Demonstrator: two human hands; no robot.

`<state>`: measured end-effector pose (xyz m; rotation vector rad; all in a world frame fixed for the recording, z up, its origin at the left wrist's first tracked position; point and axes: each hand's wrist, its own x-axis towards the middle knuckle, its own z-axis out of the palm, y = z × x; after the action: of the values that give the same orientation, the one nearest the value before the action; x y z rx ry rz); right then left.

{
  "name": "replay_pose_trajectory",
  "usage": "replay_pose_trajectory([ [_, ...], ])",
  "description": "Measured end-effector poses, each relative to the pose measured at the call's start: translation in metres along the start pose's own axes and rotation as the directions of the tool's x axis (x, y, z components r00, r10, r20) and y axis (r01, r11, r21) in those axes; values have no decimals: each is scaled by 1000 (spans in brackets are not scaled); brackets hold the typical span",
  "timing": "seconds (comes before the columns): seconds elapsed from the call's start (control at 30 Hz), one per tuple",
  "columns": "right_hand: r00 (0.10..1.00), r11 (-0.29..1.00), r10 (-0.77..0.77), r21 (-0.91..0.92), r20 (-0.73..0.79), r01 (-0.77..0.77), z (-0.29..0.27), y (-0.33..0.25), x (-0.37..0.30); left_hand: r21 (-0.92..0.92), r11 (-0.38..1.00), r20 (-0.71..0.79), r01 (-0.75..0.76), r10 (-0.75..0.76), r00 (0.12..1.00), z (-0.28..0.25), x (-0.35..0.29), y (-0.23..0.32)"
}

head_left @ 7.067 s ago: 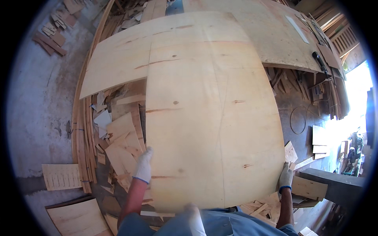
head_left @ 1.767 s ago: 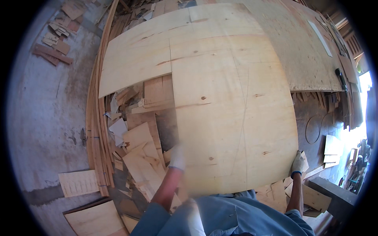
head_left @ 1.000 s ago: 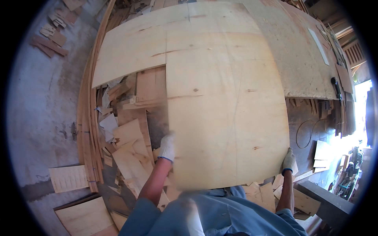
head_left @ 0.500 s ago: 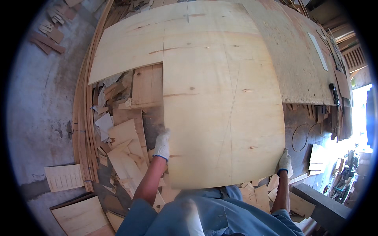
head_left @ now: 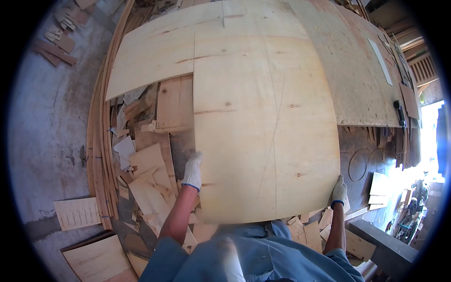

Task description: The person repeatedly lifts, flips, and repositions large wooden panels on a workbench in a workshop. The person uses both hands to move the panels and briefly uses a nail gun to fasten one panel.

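A large pale plywood sheet [head_left: 253, 136] stretches from just in front of my body toward the far side, with thin pencil lines and small knots on its face. My left hand [head_left: 192, 171], in a white knit glove with a blue cuff, grips the left edge near the close end. At the opposite edge, my right hand [head_left: 339, 192] wears the same kind of glove and is closed on the sheet. The fingers of both hands are partly hidden under the wood. The sheet's far part lies over the work table and meets another pale plywood piece [head_left: 155, 56] on the left.
The brown work table top [head_left: 357, 80] carries a black-handled tool [head_left: 399, 113] at its right corner. Wood offcuts [head_left: 150, 164] litter the floor to the left, beside long bundled strips [head_left: 96, 155]. A dark grey beam [head_left: 385, 244] stands at lower right.
The plywood sheet and both hands have shifted very slightly, with its near edge a little farther from me. Both hands keep their hold.
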<state>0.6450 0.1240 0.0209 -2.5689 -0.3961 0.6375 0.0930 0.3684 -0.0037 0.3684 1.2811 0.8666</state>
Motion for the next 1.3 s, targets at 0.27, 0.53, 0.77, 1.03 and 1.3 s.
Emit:
replay_pose_trajectory([
  [0.27, 1000, 998, 20, 63, -2, -20, 1, -10, -5, 6, 1000, -21, -3, 3, 1000, 1, 3, -1],
  [0.53, 1000, 1000, 8, 16, -17, -7, 3, -6, -1, 13, 1000, 12, -25, 25, 1000, 1, 5, -2],
  [0.77, 999, 997, -35, -69, -29, 33, 0, -25, -14, -5, 1000, -7, -10, 10, 1000, 4, -5, 4],
  [1.03, 999, 999, -44, 22, -19, 45, -1, -33, -16, 23, 999, -6, 24, -24, 1000, 25, -20, 21],
  [1.3, 993, 997, 46, -63, 107, -40, -5, -17, 5, 149, 982, -19, -113, 117, 993, -4, 15, -14],
])
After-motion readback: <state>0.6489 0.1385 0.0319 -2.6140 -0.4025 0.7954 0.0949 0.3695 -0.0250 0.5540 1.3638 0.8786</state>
